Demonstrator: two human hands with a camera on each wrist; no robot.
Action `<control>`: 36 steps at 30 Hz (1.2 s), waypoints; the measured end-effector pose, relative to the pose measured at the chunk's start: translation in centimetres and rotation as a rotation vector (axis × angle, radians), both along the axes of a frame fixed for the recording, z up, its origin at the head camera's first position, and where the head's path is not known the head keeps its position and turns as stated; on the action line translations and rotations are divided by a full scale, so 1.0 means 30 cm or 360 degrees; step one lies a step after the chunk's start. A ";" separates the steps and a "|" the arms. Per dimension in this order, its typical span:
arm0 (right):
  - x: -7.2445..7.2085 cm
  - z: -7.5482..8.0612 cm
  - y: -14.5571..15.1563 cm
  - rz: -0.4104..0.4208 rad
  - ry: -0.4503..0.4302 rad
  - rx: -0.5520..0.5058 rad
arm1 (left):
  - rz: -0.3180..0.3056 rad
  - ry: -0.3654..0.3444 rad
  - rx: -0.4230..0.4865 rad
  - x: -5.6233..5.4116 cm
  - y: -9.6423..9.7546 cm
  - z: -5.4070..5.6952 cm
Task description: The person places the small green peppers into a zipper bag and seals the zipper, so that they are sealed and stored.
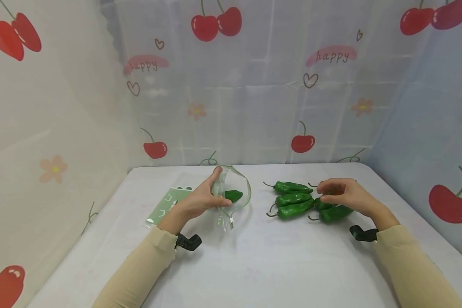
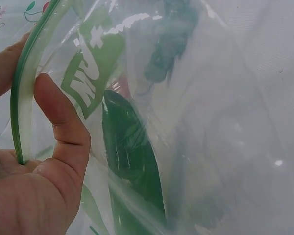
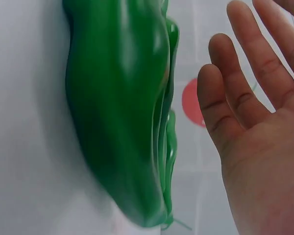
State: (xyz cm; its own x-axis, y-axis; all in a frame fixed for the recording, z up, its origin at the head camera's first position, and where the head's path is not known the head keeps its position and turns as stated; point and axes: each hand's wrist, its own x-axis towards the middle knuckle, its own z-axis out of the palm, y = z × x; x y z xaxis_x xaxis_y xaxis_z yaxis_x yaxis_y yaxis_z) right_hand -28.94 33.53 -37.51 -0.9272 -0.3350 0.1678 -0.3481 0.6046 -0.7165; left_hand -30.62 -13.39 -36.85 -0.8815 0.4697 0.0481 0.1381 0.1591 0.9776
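Note:
My left hand (image 1: 198,200) grips a clear zip bag (image 1: 236,179) by its green-edged mouth, which gapes in a round loop. Through the plastic in the left wrist view shows one green pepper (image 2: 130,156); the thumb lies along the rim. Over the right end of a group of green peppers (image 1: 294,208) hovers my right hand (image 1: 344,196), its fingers loosely bent in the head view and hiding part of the group. In the right wrist view the palm and fingers are spread apart from a large near pepper (image 3: 117,98), with nothing between them.
A flat clear bag with green print (image 1: 164,208) lies on the white table (image 1: 262,269) beside the left forearm. Behind the table's back edge hangs a cherry-patterned curtain (image 1: 250,115), with similar sheets on both sides.

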 end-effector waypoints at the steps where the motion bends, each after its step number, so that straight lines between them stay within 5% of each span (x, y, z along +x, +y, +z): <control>1: -0.001 -0.003 0.010 0.0001 0.0000 -0.0010 | -0.0001 0.0001 -0.0001 0.000 -0.001 -0.001; 36: -0.004 -0.105 0.195 -0.0091 -0.0167 0.0090 | -0.0056 0.0012 0.0031 -0.001 -0.004 -0.003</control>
State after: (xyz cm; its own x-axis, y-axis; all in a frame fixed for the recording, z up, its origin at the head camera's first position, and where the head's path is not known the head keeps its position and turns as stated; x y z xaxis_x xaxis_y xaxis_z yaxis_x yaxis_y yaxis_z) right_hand -29.05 39.38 -40.67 -0.9564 -0.2874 0.0510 -0.2368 0.6616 -0.7115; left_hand -30.64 -13.50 -36.94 -0.8640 0.4994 0.0643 0.1508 0.1347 0.9793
